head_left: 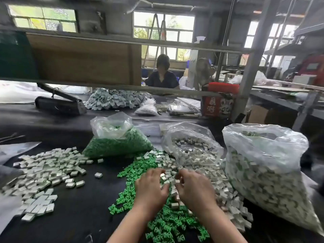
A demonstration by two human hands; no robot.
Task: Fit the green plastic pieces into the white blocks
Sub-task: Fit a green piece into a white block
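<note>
1. Both hands meet over the loose heap: right hand [193, 187] pinches a white block [177, 181], left hand [151, 186] has its fingers curled into white blocks [206, 174].
2. Green pieces [163, 220] lie at six o'clock, beneath the wrists.
3. Best practice, I judge: square the piece, then press straight.
4. Whether the left hand grips anything is hidden.
5. Bag of green pieces [117, 144] sits at eleven o'clock.
</note>
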